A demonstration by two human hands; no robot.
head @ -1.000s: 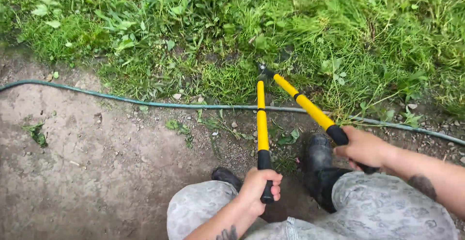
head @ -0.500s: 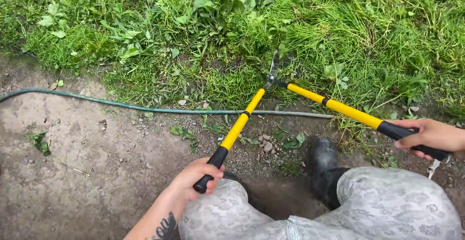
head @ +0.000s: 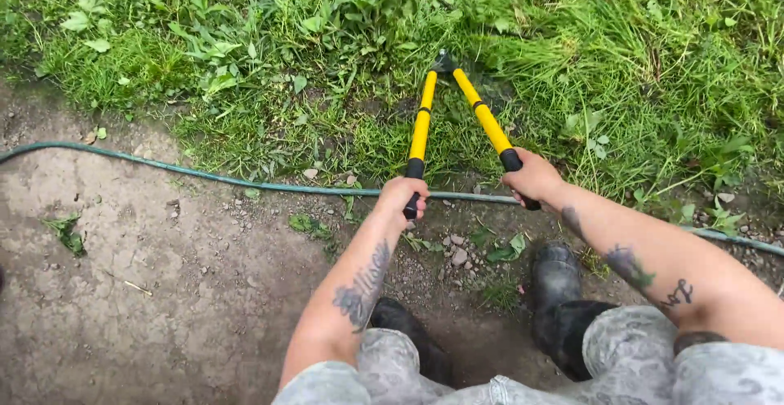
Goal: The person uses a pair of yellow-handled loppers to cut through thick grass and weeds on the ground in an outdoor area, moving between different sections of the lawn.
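Observation:
I hold long-handled garden shears (head: 482, 115) with yellow arms and black grips. My left hand (head: 403, 197) grips the left handle, and my right hand (head: 532, 178) grips the right handle. Both arms are stretched forward. The two handles converge at the blade head (head: 443, 62), which is pushed into the grass and weeds (head: 367, 37); the blades themselves are mostly hidden in the greenery.
A green garden hose (head: 204, 176) runs across the ground along the edge of the grass, under my hands. Bare dirt with pebbles (head: 163, 307) lies on the near side. My black rubber boots (head: 555, 278) and patterned trousers (head: 621, 348) fill the bottom of the view.
The handles were spread wide half a second ago and have now swung together. Both hands moved forward and inward, and the blade head pushed farther into the grass.

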